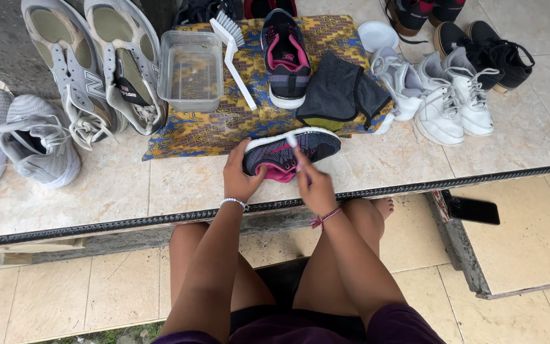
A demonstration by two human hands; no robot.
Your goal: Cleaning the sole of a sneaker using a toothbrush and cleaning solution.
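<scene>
1. The tiled tabletop [160, 185] carries everything here, and a patterned blue and yellow cloth [224, 127] is spread across its middle.
2. Shoes are the biggest group: two grey ones [27, 137] at the far left, two grey trainers [97, 64] lying sole up, two white trainers [447, 95] on the right, two black shoes [485, 51] behind those, and one dark shoe with pink lining [286, 57] on the cloth.
3. One clear plastic tub [190, 70], one folded dark rag [342, 92], one white scrubbing brush [233, 54], one white dish [377, 33] and one dark phone [472, 210] complete the count.
4. The dark and pink shoe [291, 153] lies on its side at the tabletop's near edge, just below the cloth. It looks light, with a soft knit upper and a stiffer sole, so the heel and sole give the firmest hold.
5. The left hand [240, 178] is clamped on the heel end of that shoe.
6. The right hand [313, 185] is closed around a small brush [293, 143], probably a toothbrush, though it is blurred, whose head touches the shoe's upper.
</scene>
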